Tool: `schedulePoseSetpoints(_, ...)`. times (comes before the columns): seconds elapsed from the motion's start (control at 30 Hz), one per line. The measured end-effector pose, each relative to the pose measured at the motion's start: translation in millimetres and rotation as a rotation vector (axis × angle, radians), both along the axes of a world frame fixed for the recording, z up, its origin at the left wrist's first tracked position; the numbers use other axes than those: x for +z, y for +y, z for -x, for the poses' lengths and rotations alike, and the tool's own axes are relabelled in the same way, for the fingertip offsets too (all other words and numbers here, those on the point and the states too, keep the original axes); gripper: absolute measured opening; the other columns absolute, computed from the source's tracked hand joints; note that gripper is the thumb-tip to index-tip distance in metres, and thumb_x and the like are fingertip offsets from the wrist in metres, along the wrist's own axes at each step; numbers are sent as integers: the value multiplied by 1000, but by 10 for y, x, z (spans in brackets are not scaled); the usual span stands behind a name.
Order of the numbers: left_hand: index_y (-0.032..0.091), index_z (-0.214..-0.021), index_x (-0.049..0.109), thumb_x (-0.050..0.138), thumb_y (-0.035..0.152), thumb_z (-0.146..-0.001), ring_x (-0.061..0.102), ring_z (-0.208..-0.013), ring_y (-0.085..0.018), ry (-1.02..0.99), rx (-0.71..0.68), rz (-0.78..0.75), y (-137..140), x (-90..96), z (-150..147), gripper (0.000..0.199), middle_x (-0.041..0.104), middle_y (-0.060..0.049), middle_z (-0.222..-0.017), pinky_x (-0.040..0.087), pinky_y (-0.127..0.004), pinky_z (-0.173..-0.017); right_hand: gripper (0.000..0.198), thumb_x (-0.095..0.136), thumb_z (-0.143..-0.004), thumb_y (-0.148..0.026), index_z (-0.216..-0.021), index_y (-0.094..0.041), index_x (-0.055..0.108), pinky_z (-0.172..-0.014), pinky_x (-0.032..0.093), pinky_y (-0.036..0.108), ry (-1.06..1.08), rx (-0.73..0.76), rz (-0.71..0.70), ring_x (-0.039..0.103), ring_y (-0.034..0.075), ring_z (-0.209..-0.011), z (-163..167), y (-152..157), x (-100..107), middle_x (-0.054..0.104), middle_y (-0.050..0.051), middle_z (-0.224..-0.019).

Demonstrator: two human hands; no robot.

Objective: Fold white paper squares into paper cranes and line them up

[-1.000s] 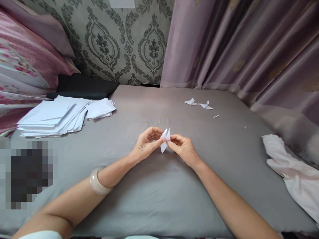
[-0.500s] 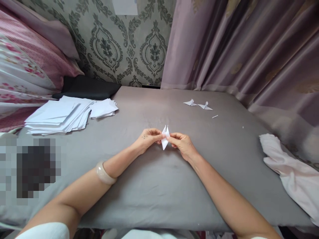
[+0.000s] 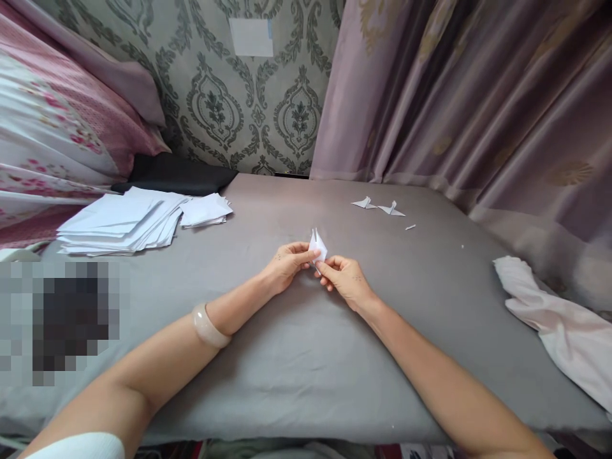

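Note:
A small white folded paper [image 3: 317, 245], diamond-shaped with two narrow points at its far end, is held between both hands over the table. My left hand [image 3: 289, 262] pinches its left side, thumb on top. My right hand [image 3: 345, 278] is closed on its near tip, the thumb and forefinger covering that end. Farther back on the right lie two folded white paper birds [image 3: 366, 203], with wings spread, side by side.
The table has a grey cloth [image 3: 268, 370]. At the left sit a stack of white paper sheets [image 3: 115, 220] and a smaller pile of paper squares [image 3: 205, 209], with a black item [image 3: 176, 173] behind. Pale crumpled cloth [image 3: 549, 312] lies at the right; a paper scrap [image 3: 410, 227] is near the birds.
My right hand has shifted from the folded paper's right side down to its near tip. The paper has tilted slightly, its two points leaning left. The whole view has also shifted a little.

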State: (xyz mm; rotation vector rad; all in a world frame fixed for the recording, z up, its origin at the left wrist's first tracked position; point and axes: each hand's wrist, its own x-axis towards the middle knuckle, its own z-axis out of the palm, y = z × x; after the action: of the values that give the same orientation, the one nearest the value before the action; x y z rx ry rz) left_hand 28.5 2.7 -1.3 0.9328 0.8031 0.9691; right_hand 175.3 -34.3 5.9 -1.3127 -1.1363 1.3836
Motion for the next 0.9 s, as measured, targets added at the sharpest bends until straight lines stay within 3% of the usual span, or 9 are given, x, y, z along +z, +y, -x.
schedulePoseSetpoints(0.2, 12, -73, 68, 85, 29, -60, 56, -59, -8, 24, 42, 19, -14, -16, 36, 27, 65, -2, -70, 43, -24, -61, 29, 75, -64, -40, -66, -17, 58, -49, 42, 21, -52, -14, -93, 57, 9, -52, 37, -38, -60, 67, 1, -66)
schedulePoseSetpoints(0.37, 11, -78, 71, 86, 21, -57, 59, -62, -8, -15, 38, 158, -35, 24, 25, 27, 66, -2, -75, 46, -20, -57, 26, 71, -68, -39, -63, -18, 57, -54, 42, 24, -192, -29, -177, 58, 11, -52, 0, -10, -175, 63, -1, -60)
schedulePoseSetpoints(0.47, 9, -73, 71, 86, 15, -57, 60, -64, -8, -75, 49, 228, -50, 64, 3, 23, 67, -3, -72, 50, -20, -64, 24, 69, -70, -40, -65, -18, 59, -56, 44, 26, -264, -9, -188, 59, 12, -54, -48, -3, -180, 63, 0, -61)
schedulePoseSetpoints(0.6, 10, -71, 71, 86, 17, -58, 64, -72, -11, -115, 65, 147, -60, 82, 4, 21, 69, -4, -73, 50, -23, -79, 30, 72, -68, -41, -86, -18, 65, -63, 48, 28, -353, -47, -217, 61, 14, -65, -127, -20, -50, 70, 4, -83)
schedulePoseSetpoints(0.7, 11, -75, 73, 84, 23, -61, 63, -75, -12, -50, 47, 55, -72, 56, 17, 22, 70, -5, -77, 48, -26, -82, 39, 67, -73, -48, -97, -18, 66, -64, 49, 28, -324, -62, -258, 63, 16, -74, -153, -24, 54, 70, 7, -91)
schedulePoseSetpoints(0.9, 14, -79, 75, 79, 33, -68, 59, -72, -13, 103, -48, -78, -138, 26, -1, 22, 69, -4, -74, 44, -26, -75, 34, 67, -74, -45, -92, -16, 69, -71, 49, 30, -265, -93, -306, 64, 18, -76, -107, -23, 93, 71, 8, -87)
